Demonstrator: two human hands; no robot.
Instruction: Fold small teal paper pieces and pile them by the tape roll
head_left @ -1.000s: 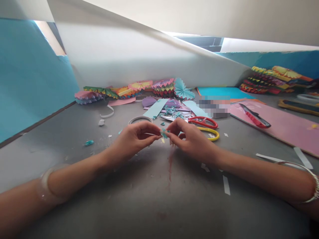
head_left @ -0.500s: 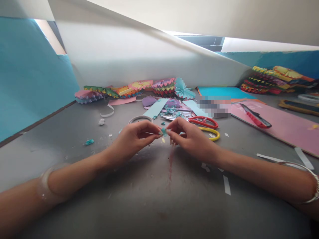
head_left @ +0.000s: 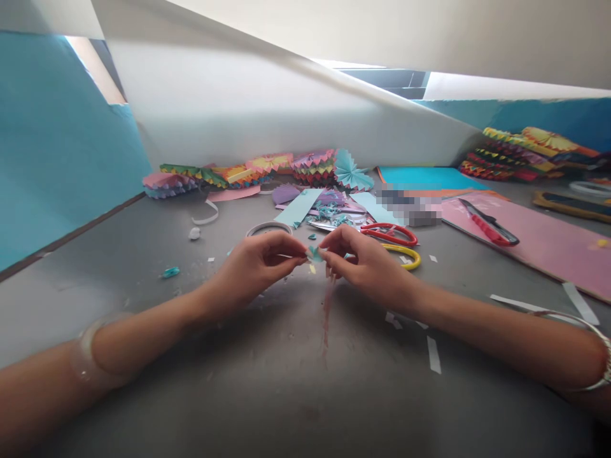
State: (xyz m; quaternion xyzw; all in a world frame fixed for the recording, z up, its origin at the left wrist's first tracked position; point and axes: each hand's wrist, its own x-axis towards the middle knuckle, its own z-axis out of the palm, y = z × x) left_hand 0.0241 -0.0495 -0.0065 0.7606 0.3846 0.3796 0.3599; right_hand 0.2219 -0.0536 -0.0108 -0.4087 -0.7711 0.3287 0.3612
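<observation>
Barely shifting since a moment earlier, the left hand [head_left: 252,267] and right hand [head_left: 367,264] are hovering over a grey tabletop [head_left: 286,381], beside a blue paper wall [head_left: 62,140], with pleated paper fans [head_left: 238,175] lining the back. Their nearly closed fingertips are pinching a small teal paper scrap [head_left: 314,254] between them, near red-handled scissors [head_left: 389,234].

Scrap of teal paper [head_left: 314,254], small, creased, with irregular jagged edges. Held up off the grey tabletop [head_left: 286,388], not touching it, pinched between the thumb and forefinger tips of the left hand [head_left: 252,267] and right hand [head_left: 365,264]. Pose roughly upright, slightly tilted. Exact fold pattern partly hidden by the fingers and too small to resolve.
</observation>
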